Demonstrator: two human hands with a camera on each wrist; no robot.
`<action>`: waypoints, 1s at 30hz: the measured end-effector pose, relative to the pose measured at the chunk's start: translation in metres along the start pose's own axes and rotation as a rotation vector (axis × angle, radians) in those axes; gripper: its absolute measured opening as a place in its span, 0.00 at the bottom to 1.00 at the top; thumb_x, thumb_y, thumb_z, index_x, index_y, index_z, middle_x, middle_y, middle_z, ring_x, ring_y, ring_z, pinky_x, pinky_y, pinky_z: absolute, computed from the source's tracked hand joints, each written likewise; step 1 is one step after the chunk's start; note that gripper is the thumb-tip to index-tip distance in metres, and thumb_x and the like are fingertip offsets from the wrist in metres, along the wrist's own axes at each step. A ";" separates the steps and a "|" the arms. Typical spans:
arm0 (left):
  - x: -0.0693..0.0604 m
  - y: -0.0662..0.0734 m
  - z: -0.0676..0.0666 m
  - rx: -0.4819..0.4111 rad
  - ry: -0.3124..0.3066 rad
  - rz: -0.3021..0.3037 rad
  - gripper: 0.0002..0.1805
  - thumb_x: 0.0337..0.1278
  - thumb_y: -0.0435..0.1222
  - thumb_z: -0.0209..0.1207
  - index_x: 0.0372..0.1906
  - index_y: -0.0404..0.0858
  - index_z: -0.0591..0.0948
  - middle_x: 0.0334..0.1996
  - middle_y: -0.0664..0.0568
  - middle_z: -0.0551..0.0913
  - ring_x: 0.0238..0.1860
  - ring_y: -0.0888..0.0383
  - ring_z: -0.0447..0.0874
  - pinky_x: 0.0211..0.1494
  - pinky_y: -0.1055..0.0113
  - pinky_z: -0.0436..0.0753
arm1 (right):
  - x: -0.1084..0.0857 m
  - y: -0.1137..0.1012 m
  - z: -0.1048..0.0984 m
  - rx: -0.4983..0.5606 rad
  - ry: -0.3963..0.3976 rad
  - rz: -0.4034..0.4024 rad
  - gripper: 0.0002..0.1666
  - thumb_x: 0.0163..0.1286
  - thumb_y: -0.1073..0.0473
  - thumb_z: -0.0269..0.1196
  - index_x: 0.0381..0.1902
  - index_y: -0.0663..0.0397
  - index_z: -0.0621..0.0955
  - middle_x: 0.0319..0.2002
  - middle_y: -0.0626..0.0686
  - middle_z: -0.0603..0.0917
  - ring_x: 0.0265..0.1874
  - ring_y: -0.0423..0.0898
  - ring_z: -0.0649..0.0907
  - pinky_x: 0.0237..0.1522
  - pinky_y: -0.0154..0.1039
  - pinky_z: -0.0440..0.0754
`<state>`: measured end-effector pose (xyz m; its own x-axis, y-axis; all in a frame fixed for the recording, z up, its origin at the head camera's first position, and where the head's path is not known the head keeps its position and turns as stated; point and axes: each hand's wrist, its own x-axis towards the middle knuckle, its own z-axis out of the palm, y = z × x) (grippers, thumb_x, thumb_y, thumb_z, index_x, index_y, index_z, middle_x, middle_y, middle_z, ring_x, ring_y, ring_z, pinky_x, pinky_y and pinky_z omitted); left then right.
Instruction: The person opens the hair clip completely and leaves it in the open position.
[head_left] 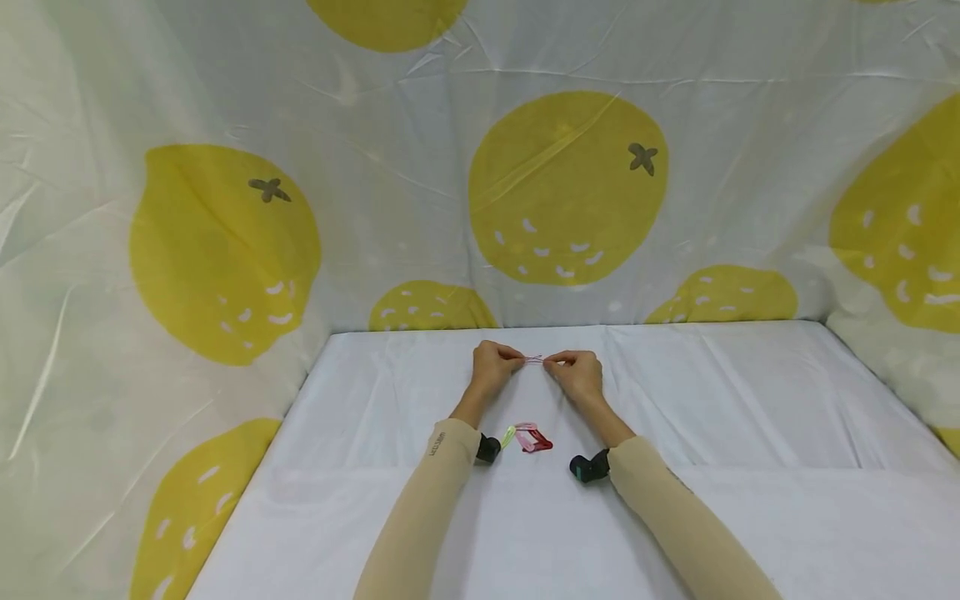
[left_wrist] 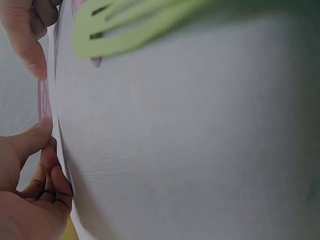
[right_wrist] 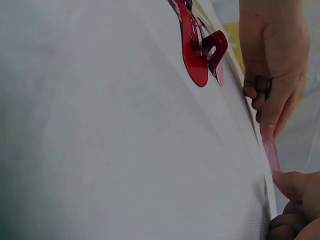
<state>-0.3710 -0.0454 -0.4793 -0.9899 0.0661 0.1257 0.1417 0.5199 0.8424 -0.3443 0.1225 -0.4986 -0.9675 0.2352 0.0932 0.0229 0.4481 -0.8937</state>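
We see both hands meeting near the far edge of the white table (head_left: 750,400), with a slim pink clip (head_left: 533,360) stretched between them. The left hand (head_left: 492,367) pinches one end of it between thumb and forefinger, with its other fingers folded in toward the palm. The right hand (head_left: 577,372) pinches the opposite end in the same way, thumb against finger, its remaining fingers bent too. Between the fingertips, in the left wrist view, we make out thin pink strips running side by side. (Whether the clip touches the table or hangs just above it, we cannot tell.)

Nearer the person, between the forearms, we find more clips lying close together on the table. The green clip (head_left: 508,437) is on the left, slanting beside the left wrist; next to it are the pink pieces (head_left: 527,426), and to the right of these lies the glossy red part (right_wrist: 197,72), which could be one clip or two.

We also see beige sleeves (head_left: 420,508) on both arms and a black camera (head_left: 588,467) at the right wrist. Behind the table hangs a pale cloth (head_left: 390,208) printed with big yellow lemons (head_left: 570,187).
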 end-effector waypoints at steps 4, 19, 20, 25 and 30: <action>-0.001 0.000 0.000 0.009 -0.005 0.003 0.04 0.60 0.29 0.70 0.36 0.31 0.92 0.37 0.40 0.92 0.50 0.45 0.88 0.57 0.55 0.83 | 0.000 0.002 0.000 -0.030 0.007 -0.040 0.09 0.65 0.59 0.72 0.36 0.60 0.92 0.20 0.51 0.82 0.21 0.40 0.71 0.24 0.34 0.64; -0.001 -0.003 -0.002 0.041 -0.014 -0.020 0.05 0.58 0.30 0.72 0.36 0.31 0.92 0.39 0.41 0.92 0.52 0.46 0.88 0.61 0.54 0.82 | 0.000 0.005 0.001 -0.086 0.007 -0.088 0.08 0.64 0.59 0.73 0.35 0.60 0.93 0.33 0.60 0.92 0.25 0.43 0.79 0.28 0.34 0.70; -0.001 -0.003 -0.002 0.042 -0.018 -0.021 0.05 0.59 0.30 0.71 0.36 0.31 0.92 0.39 0.41 0.92 0.52 0.46 0.88 0.61 0.54 0.82 | 0.000 0.005 0.001 -0.087 0.008 -0.089 0.08 0.64 0.59 0.73 0.35 0.60 0.93 0.33 0.60 0.92 0.26 0.43 0.79 0.29 0.34 0.70; -0.001 -0.002 -0.004 0.034 -0.040 -0.034 0.05 0.59 0.30 0.71 0.37 0.31 0.92 0.40 0.40 0.92 0.52 0.46 0.88 0.60 0.54 0.83 | -0.001 0.005 0.001 -0.084 0.015 -0.095 0.08 0.63 0.59 0.73 0.35 0.59 0.93 0.34 0.60 0.92 0.25 0.42 0.78 0.29 0.34 0.70; -0.004 -0.002 -0.009 0.040 -0.058 -0.050 0.06 0.58 0.31 0.72 0.38 0.31 0.92 0.39 0.41 0.92 0.45 0.51 0.87 0.49 0.63 0.84 | -0.001 0.007 0.000 -0.071 0.002 -0.084 0.09 0.64 0.59 0.74 0.36 0.60 0.93 0.35 0.61 0.92 0.25 0.42 0.75 0.27 0.34 0.67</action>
<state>-0.3673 -0.0542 -0.4769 -0.9947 0.0881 0.0523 0.0927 0.5574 0.8251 -0.3429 0.1253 -0.5045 -0.9663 0.1957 0.1672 -0.0405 0.5260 -0.8495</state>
